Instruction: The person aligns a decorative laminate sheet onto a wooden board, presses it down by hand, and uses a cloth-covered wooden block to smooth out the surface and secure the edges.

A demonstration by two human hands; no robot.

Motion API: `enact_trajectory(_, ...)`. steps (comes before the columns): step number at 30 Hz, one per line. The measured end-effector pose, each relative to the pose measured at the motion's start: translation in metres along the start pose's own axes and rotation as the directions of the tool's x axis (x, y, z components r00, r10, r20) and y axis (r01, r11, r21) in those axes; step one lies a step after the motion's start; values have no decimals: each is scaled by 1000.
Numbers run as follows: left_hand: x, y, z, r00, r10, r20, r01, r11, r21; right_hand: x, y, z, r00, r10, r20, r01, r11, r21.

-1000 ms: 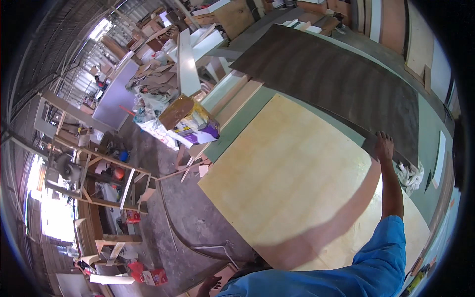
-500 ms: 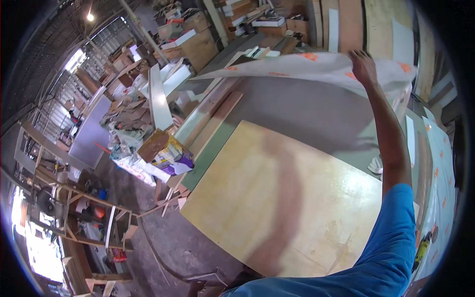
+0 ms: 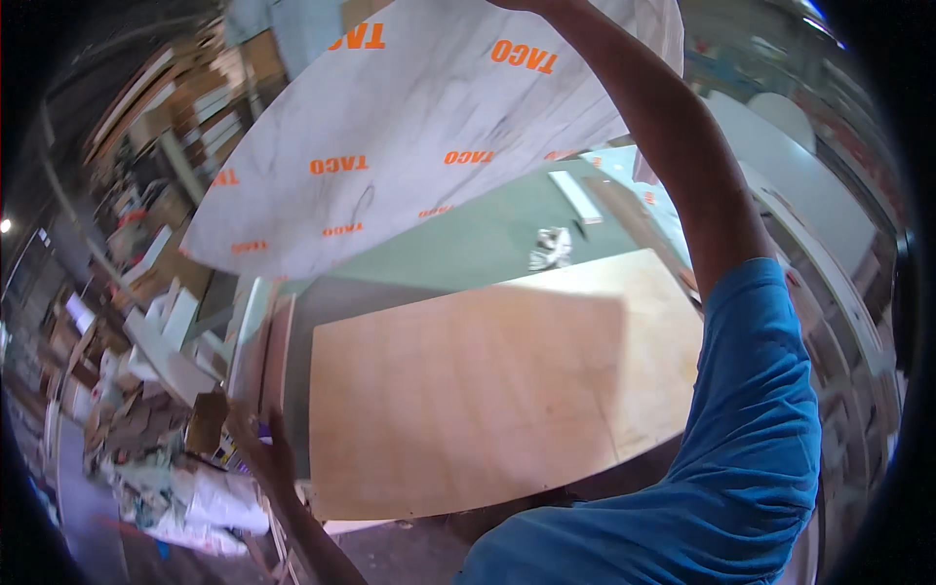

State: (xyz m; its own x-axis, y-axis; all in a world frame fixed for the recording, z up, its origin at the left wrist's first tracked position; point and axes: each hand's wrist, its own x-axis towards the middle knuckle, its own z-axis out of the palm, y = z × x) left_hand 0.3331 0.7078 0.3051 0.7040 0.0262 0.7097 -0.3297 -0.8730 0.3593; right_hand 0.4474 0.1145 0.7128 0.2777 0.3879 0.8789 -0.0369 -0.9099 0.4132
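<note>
A large thin marble-patterned laminate sheet (image 3: 400,122) with orange print hangs raised and curved across the top of the view. My right hand (image 3: 524,4), cut off by the upper edge, grips its upper border. Below the sheet, a pale plywood board (image 3: 458,409) lies flat on a grey-green surface (image 3: 429,239), with a shadow over much of it. My left hand (image 3: 261,444) is off the board's left side, thumb and fingers apart, somewhat blurred, holding nothing. Behind it shows part of a cardboard box (image 3: 205,421).
A crumpled white cloth (image 3: 551,249) and a narrow white strip (image 3: 575,197) lie beyond the board. Long wooden strips (image 3: 277,351) run along the left edge. Scraps and plastic bags (image 3: 210,507) pile at the left. Large panels (image 3: 819,205) stand at the right.
My right hand has lifted the sheet higher and nearer, so its printed face now fills the top. My left hand has come into sight at the left. The view has turned right.
</note>
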Motion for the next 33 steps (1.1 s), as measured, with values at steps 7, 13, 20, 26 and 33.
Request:
enact_trajectory(7, 104, 232, -27, 961, 161, -224, -235, 902, -362, -41, 27, -294, 973, 62, 223, 16, 942, -336)
enact_trajectory(13, 163, 301, -65, 779, 323, -537, -534, 791, -299, -10, 37, -424, 969, 119, 215, 14, 847, -531)
enact_trajectory(20, 213, 331, 0, 876, 270, -400, -469, 670, -575, -61, -11, -479, 905, 333, 265, -166, 850, -501)
enact_trajectory(26, 271, 358, -16, 838, 441, -323, -546, 649, -530, -121, -55, -521, 887, 424, 183, -259, 784, -565)
enact_trajectory(33, 269, 400, -38, 700, 633, -331, -687, 470, -554, -342, -157, -635, 866, 380, -324, -471, 407, -783)
